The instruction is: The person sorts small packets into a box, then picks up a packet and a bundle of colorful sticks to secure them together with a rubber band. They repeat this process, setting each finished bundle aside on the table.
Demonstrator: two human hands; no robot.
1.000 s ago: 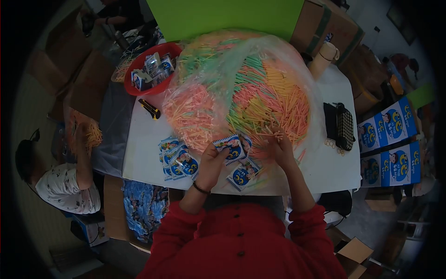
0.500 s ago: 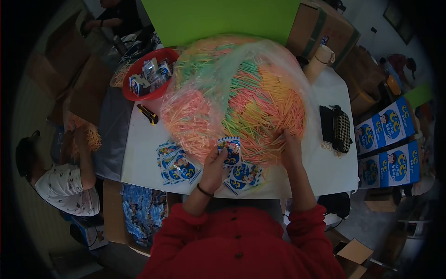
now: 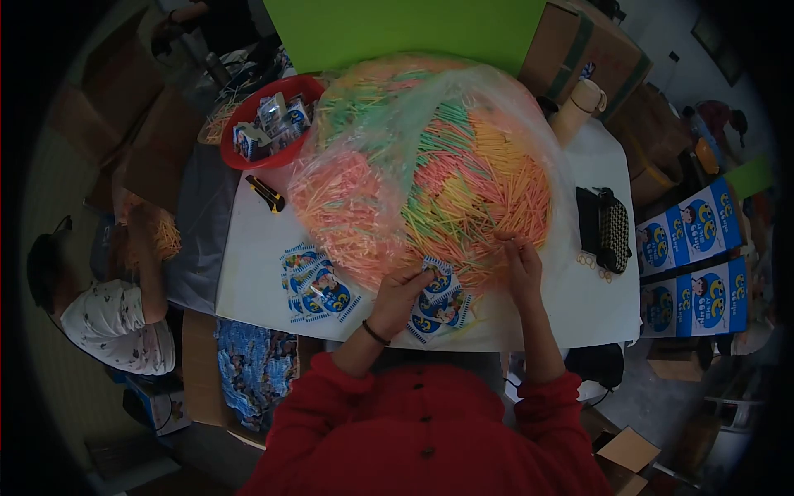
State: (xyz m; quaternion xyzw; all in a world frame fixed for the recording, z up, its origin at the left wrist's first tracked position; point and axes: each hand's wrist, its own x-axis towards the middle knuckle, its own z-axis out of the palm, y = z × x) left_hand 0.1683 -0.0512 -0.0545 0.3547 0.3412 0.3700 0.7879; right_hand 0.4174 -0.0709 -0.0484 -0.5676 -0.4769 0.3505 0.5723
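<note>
A big clear bag of coloured sticks (image 3: 422,157) fills the middle of the white table (image 3: 256,240). My right hand (image 3: 521,263) pinches a few sticks at the pile's near right edge. My left hand (image 3: 403,296) rests on a small stack of blue printed packets (image 3: 438,304) at the table's near edge, fingers curled on the top packet. A second spread of the same packets (image 3: 318,285) lies to the left of that hand.
A red bowl (image 3: 273,120) holds filled packets at the back left, with a yellow-black cutter (image 3: 267,193) near it. A black pouch (image 3: 608,227) lies at the right. Cardboard boxes and blue printed cartons (image 3: 695,248) stand around. A person (image 3: 116,314) sits at the left, handling sticks.
My left hand has lowered the packet it held up onto the near stack. My right hand drew back slightly from the pile to its near edge.
</note>
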